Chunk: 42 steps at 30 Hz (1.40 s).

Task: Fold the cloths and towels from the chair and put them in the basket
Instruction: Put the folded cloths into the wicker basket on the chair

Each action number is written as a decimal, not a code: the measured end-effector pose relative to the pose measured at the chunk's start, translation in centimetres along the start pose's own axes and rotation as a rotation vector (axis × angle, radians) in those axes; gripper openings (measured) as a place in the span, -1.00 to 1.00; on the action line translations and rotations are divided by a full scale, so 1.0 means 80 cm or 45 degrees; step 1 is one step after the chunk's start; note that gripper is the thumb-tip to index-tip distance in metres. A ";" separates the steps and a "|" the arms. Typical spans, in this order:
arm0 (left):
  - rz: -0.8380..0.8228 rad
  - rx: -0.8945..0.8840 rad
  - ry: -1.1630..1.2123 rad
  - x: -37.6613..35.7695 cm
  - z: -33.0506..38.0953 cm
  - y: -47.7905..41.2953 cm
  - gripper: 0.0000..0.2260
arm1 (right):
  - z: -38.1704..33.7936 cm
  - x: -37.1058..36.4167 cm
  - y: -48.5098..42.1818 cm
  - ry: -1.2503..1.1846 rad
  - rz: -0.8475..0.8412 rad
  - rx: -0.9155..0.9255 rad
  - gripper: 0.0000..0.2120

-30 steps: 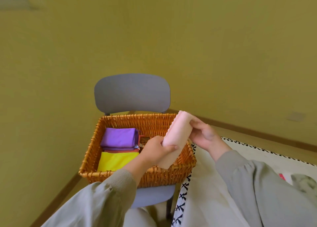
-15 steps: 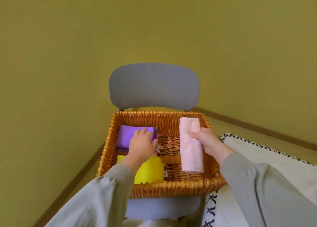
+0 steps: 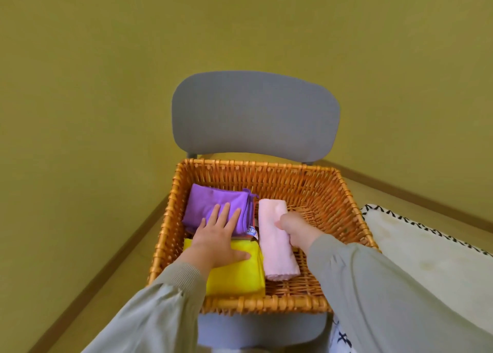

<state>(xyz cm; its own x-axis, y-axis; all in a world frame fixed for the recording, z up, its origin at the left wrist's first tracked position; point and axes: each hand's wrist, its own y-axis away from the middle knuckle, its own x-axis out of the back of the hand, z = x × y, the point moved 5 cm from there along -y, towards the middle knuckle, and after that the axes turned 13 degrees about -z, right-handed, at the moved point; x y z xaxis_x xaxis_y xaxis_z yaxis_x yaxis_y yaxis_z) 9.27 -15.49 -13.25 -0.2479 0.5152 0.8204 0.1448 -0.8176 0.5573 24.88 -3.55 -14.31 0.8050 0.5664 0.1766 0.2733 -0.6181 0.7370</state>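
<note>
Left hand (image 3: pixel 217 242): fingers straight and spread, pressing flat on purple cloth (image 3: pixel 210 202) and yellow cloth (image 3: pixel 237 278), left side of basket (image 3: pixel 266 305).
Right hand (image 3: pixel 296 228): fingers curled round pink towel (image 3: pixel 274 256), mid-basket, touching those cloths.
Chair (image 3: pixel 256 115): grey, carrying the basket.

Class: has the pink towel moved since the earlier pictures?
Yes. The pink towel came down from above the basket rim to its floor, beside the yellow cloth.

Looks like a home: olive wall (image 3: pixel 106 86), wooden skirting (image 3: pixel 400 190), a grey chair (image 3: pixel 253 118), a wicker basket (image 3: pixel 256 166), a stitched-edge cream blanket (image 3: pixel 426 254)
</note>
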 end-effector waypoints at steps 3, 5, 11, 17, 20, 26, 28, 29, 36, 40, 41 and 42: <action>-0.020 0.004 0.042 -0.002 0.001 -0.001 -0.09 | 0.002 -0.005 -0.006 -0.073 -0.050 -0.001 -0.58; -0.026 0.008 0.052 -0.002 0.000 -0.002 -0.10 | 0.006 -0.005 -0.005 -0.142 -0.072 -0.009 -0.61; -0.039 0.020 0.059 -0.001 -0.001 -0.001 -0.11 | 0.007 -0.006 0.005 -0.515 -0.277 0.011 -0.69; -0.040 0.027 0.053 -0.002 0.000 0.000 -0.11 | 0.010 -0.004 -0.005 0.006 0.017 0.000 -0.65; -0.036 0.028 0.058 -0.001 -0.001 0.000 -0.11 | -0.002 0.000 0.008 0.717 0.200 0.036 -0.66; -0.044 0.021 0.058 -0.001 0.001 0.002 -0.12 | -0.030 -0.008 0.030 1.590 0.078 0.501 -0.42; -0.061 0.013 0.064 -0.001 0.000 0.001 -0.11 | -0.025 -0.007 0.033 1.716 -0.198 0.469 -0.26; -0.072 0.006 0.066 -0.001 0.000 0.000 -0.10 | -0.020 -0.006 0.033 1.802 -0.292 0.427 -0.17; -0.185 -0.044 0.035 -0.005 0.001 -0.001 0.08 | 0.008 -0.026 0.033 2.155 -0.423 0.298 0.24; -0.202 -0.019 -0.041 -0.010 0.000 -0.005 0.16 | 0.001 -0.051 0.033 2.180 -0.375 0.238 0.25; -0.198 -0.005 -0.056 -0.011 0.001 -0.005 0.16 | 0.000 -0.055 0.033 2.179 -0.375 0.225 0.25; -0.193 0.007 -0.070 -0.013 0.001 -0.005 0.16 | 0.000 -0.056 0.032 2.177 -0.375 0.220 0.25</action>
<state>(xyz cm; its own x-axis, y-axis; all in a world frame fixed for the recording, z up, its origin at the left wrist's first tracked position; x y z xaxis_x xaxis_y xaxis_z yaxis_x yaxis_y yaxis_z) 9.54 -15.63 -14.30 -0.2144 0.6459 0.7327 0.1154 -0.7282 0.6756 21.97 -7.72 -13.20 -0.6625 0.4789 0.5760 0.4360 -0.3788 0.8164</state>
